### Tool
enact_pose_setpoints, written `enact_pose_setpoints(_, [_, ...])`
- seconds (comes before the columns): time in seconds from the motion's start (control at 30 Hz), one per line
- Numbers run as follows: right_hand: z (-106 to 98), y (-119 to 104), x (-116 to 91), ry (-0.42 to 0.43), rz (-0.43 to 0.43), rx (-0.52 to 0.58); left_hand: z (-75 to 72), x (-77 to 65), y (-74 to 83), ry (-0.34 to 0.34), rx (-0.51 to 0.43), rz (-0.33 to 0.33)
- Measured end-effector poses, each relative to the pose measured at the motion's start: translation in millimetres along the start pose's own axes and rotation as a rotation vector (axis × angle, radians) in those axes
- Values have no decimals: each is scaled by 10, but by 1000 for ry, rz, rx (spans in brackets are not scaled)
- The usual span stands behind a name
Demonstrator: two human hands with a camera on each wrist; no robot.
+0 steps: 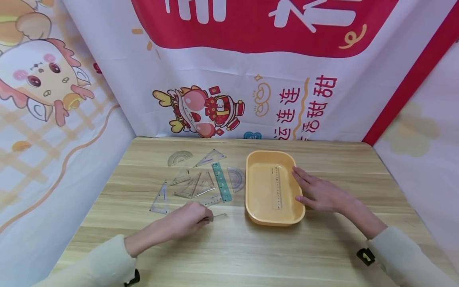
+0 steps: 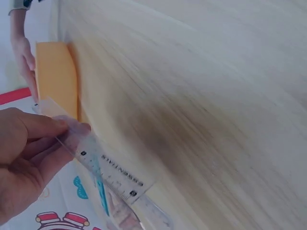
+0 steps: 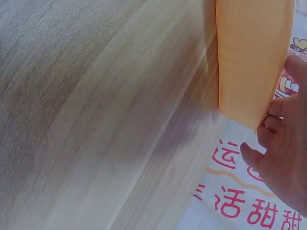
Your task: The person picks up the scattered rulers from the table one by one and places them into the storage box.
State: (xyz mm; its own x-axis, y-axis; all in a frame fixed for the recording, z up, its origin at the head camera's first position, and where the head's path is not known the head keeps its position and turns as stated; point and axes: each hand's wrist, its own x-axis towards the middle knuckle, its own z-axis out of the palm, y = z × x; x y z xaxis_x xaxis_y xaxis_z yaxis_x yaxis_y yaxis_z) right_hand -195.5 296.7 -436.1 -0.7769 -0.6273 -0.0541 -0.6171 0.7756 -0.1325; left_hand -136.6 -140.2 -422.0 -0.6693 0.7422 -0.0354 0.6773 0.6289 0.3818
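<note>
My left hand [image 1: 190, 218] pinches a clear plastic ruler [image 1: 220, 217] between thumb and fingers, low over the near side of the table. In the left wrist view this ruler [image 2: 115, 175] shows dark printed lettering and a scale. My right hand [image 1: 319, 193] holds the right rim of a yellow-orange plastic tub [image 1: 263, 217], its thumb and a finger reaching over the edge. Another clear ruler [image 1: 276, 187] lies lengthwise in the tub. In the right wrist view, fingers [image 3: 265, 135] bend against the tub's side [image 3: 249, 67].
Left of the tub lie a teal ruler [image 1: 222, 182], clear protractors [image 1: 180, 158] [image 1: 236, 179] and several clear set squares [image 1: 160, 199], some overlapping. A printed cloth [image 1: 215, 67] hangs behind the wooden table [image 1: 229, 255].
</note>
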Motion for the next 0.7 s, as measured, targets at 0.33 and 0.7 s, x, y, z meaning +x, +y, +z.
enact_pose_setpoints(0.33, [14,2,-10,32,-21,-10,-107,95,193,-71,-338,-36])
enact_pose_setpoints(0.7, [1,-10,-8,2,5,1,-283,217,335,-53,-566,-79])
